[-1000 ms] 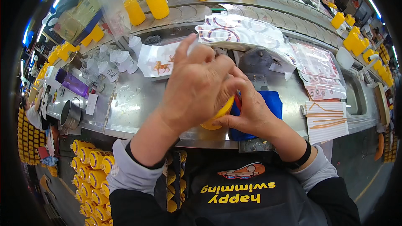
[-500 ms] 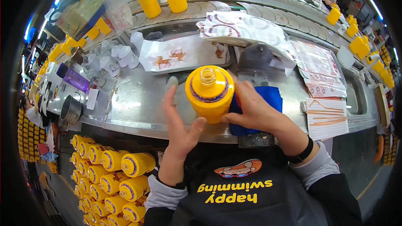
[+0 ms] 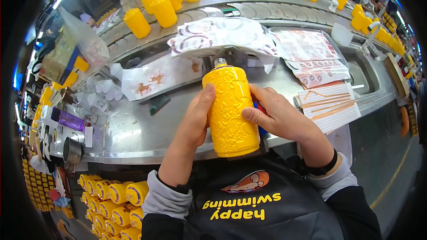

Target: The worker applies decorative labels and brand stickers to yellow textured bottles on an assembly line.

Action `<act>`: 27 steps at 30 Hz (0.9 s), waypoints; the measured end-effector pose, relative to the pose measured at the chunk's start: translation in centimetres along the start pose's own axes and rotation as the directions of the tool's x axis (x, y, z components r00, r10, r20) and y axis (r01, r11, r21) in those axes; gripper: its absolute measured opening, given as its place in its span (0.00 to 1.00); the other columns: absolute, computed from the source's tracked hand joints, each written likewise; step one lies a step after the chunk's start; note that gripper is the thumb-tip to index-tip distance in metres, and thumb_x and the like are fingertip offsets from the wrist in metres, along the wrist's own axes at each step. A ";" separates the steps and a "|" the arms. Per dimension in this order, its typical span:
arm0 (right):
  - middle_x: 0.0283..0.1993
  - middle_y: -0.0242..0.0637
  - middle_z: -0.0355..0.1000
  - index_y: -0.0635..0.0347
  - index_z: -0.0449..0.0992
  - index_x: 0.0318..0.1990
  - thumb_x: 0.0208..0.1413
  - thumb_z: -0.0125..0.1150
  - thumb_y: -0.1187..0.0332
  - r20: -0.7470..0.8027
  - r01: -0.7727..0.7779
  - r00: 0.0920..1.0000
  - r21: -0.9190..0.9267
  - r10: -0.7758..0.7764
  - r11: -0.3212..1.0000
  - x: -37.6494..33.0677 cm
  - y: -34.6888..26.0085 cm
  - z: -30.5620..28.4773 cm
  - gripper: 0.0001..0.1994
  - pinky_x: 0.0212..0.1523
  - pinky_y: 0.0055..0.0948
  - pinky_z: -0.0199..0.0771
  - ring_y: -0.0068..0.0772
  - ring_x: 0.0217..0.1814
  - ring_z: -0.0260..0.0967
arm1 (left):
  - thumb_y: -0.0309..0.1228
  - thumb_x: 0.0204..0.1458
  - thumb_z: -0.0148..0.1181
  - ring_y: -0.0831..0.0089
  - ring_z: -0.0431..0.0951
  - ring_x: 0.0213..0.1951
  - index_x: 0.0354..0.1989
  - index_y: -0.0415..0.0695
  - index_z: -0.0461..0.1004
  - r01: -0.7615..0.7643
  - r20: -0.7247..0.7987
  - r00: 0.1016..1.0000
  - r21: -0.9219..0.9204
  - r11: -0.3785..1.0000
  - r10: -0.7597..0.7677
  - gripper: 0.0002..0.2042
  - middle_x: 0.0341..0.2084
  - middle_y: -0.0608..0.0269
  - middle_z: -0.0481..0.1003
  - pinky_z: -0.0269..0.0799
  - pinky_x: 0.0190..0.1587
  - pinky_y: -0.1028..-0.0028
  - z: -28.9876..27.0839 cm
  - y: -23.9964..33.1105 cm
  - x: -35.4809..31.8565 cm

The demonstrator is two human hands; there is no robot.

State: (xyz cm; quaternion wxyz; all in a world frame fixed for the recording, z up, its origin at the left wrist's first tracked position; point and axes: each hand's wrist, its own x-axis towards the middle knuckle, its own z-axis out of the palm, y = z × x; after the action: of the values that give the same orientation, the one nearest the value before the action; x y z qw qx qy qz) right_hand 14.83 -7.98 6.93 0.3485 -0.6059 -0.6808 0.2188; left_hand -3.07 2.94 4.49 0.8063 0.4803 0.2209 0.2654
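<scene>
A yellow embossed bottle (image 3: 232,115) is held up between both my hands, its clear glass neck (image 3: 220,62) tilted away from me and its base toward me. My left hand (image 3: 199,114) is closed against its left side, the thumb near the shoulder. On the other side, my right hand (image 3: 276,114) grips it, thumb on the raised pattern and fingers behind. A bit of blue cloth (image 3: 261,124) shows behind the bottle by my right hand. Beyond the neck lie printed transfer sheets (image 3: 222,34) with ring-shaped bands.
At left, a tray holds a sheet with horse figures (image 3: 156,78). Small cups (image 3: 104,92) and a purple bottle (image 3: 71,121) stand farther left. Orange strips (image 3: 331,102) lie at right before a sink (image 3: 362,69). Stacked yellow bottles (image 3: 118,193) are low left; a conveyor (image 3: 275,11) runs behind.
The bottle has been tipped from nearly upright to neck-away, so its patterned side now shows. My left hand has gone from open beside it to closed on it. The view has turned.
</scene>
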 end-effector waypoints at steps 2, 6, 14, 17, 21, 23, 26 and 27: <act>0.42 0.55 0.71 0.66 0.68 0.50 0.61 0.53 0.49 0.025 -0.105 0.994 0.085 0.103 0.991 -0.4 1.3 -0.2 0.25 0.49 0.44 0.66 0.57 0.46 0.66 | 0.52 0.63 0.46 0.73 0.76 0.49 0.57 0.39 0.65 0.031 0.005 1.000 -0.023 0.999 -0.031 0.27 0.49 0.58 0.74 0.72 0.51 0.72 0.5 -0.7 1.0; 0.43 0.55 0.73 0.68 0.68 0.49 0.62 0.52 0.52 -0.031 -0.059 0.997 0.232 0.068 0.971 1.1 3.4 0.0 0.24 0.46 0.41 0.69 0.53 0.44 0.70 | 0.51 0.63 0.47 0.72 0.77 0.46 0.56 0.38 0.66 0.053 0.010 0.999 -0.013 0.999 -0.053 0.27 0.47 0.57 0.75 0.73 0.49 0.73 0.3 -0.9 3.4; 0.47 0.53 0.73 0.65 0.65 0.58 0.64 0.49 0.58 -0.101 -0.022 0.993 0.304 0.055 0.952 1.1 5.1 0.7 0.22 0.51 0.37 0.68 0.49 0.49 0.71 | 0.51 0.60 0.54 0.76 0.76 0.40 0.56 0.31 0.65 0.043 -0.139 0.990 0.099 0.994 -0.029 0.31 0.41 0.57 0.76 0.71 0.45 0.76 0.0 -1.0 4.4; 0.50 0.53 0.72 0.65 0.63 0.61 0.67 0.44 0.59 -0.104 -0.064 0.989 0.328 0.103 0.942 1.3 5.3 1.0 0.21 0.53 0.37 0.66 0.48 0.53 0.70 | 0.50 0.58 0.58 0.79 0.72 0.35 0.62 0.24 0.56 -0.028 -0.276 0.947 0.442 0.897 0.165 0.38 0.34 0.58 0.74 0.69 0.39 0.79 -0.4 0.3 3.6; 0.54 0.52 0.71 0.68 0.61 0.63 0.69 0.42 0.56 -0.134 -0.179 0.964 0.318 0.231 0.931 0.5 7.6 1.5 0.25 0.57 0.34 0.64 0.46 0.57 0.68 | 0.43 0.59 0.58 0.80 0.71 0.33 0.57 0.33 0.67 -0.243 -0.093 0.923 0.613 0.752 0.373 0.26 0.31 0.57 0.75 0.68 0.36 0.78 0.2 1.4 1.6; 0.56 0.50 0.70 0.71 0.59 0.65 0.69 0.42 0.54 -0.132 -0.232 0.953 0.256 0.272 0.939 0.2 8.1 1.1 0.28 0.59 0.34 0.62 0.45 0.60 0.66 | 0.41 0.61 0.55 0.76 0.72 0.37 0.55 0.37 0.70 -0.099 -0.112 0.966 0.671 0.735 0.232 0.21 0.38 0.58 0.74 0.70 0.41 0.74 -2.5 2.7 1.3; 0.56 0.50 0.70 0.68 0.60 0.65 0.69 0.42 0.55 -0.131 -0.120 0.980 0.220 0.151 0.968 0.0 8.8 0.9 0.27 0.59 0.34 0.62 0.44 0.58 0.66 | 0.34 0.58 0.53 0.62 0.74 0.45 0.47 0.43 0.78 0.099 -0.107 0.983 0.993 0.057 0.152 0.13 0.44 0.55 0.75 0.70 0.49 0.65 -10.1 4.7 3.2; 0.54 0.51 0.71 0.65 0.62 0.64 0.68 0.43 0.55 -0.126 -0.080 0.986 0.244 0.113 0.966 0.5 7.9 0.9 0.26 0.58 0.35 0.62 0.45 0.55 0.67 | 0.32 0.56 0.53 0.54 0.71 0.51 0.47 0.46 0.78 0.154 -0.119 0.971 0.975 -0.159 0.207 0.13 0.46 0.53 0.75 0.68 0.52 0.60 -13.6 4.9 3.3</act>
State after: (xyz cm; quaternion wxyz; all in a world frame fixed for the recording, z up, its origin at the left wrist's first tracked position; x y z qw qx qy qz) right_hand 19.42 -6.01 0.73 0.4543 -0.6058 -0.5934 0.2730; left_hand -9.98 15.97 2.54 0.1166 0.8930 0.4283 0.0748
